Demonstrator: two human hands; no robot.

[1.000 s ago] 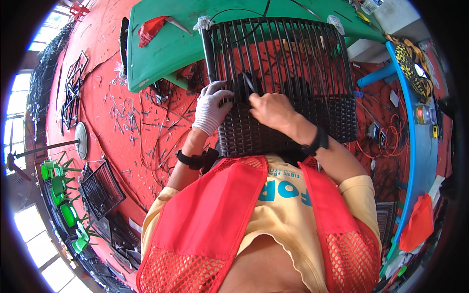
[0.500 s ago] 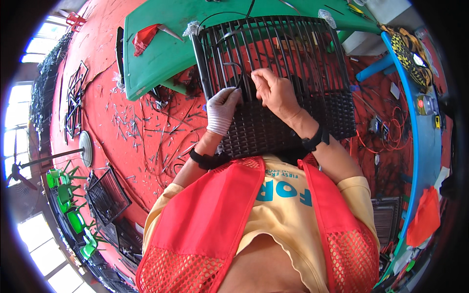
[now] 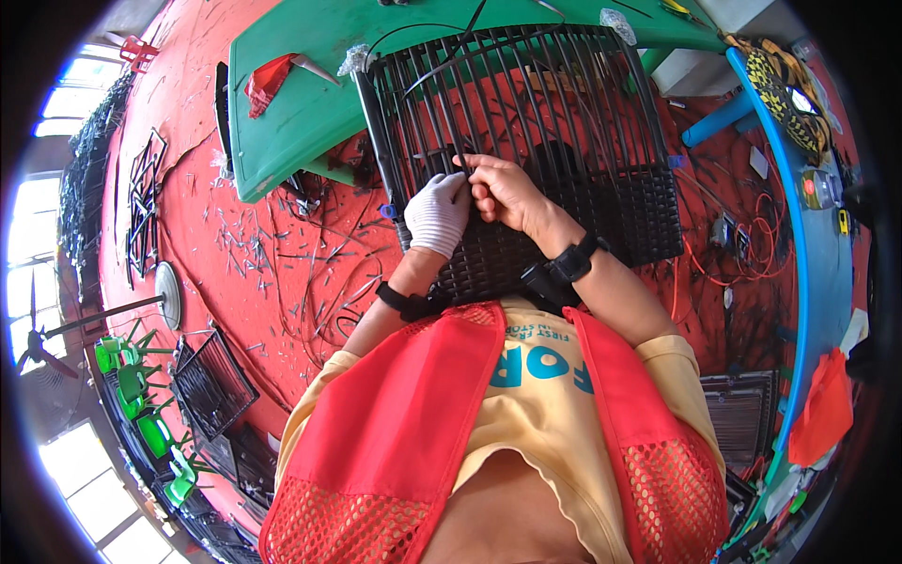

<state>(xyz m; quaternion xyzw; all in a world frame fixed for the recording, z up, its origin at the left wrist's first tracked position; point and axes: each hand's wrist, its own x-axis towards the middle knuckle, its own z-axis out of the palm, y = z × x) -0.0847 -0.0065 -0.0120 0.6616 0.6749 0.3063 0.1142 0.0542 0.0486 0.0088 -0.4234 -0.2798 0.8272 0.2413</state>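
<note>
A dark woven panel (image 3: 564, 193) leans between my body and the green table, its lower part tightly woven and its upper part open upright bars. At the top edge of the weave, left of its middle, my two hands meet. My left hand (image 3: 437, 214), in a white glove, is closed with thumb and fingers pinched at the bars; a dark strip seems to be in it. Close beside it is my bare right hand (image 3: 507, 193), its fingers curled and its index finger stretched to the left; what it grips is hidden. A loose black strip (image 3: 477, 16) loops over the panel's top.
Beyond the panel stands a green table (image 3: 282, 141) with a red cloth piece (image 3: 270, 86) on it. To the right is a blue table (image 3: 794, 282) with a jar (image 3: 820, 190). Strip scraps litter the red floor (image 3: 282, 254). A fan (image 3: 167, 295) stands at left.
My right hand has come down and left, next to the left hand. The strip loop that stood above my left hand no longer shows there. My view has shifted slightly.
</note>
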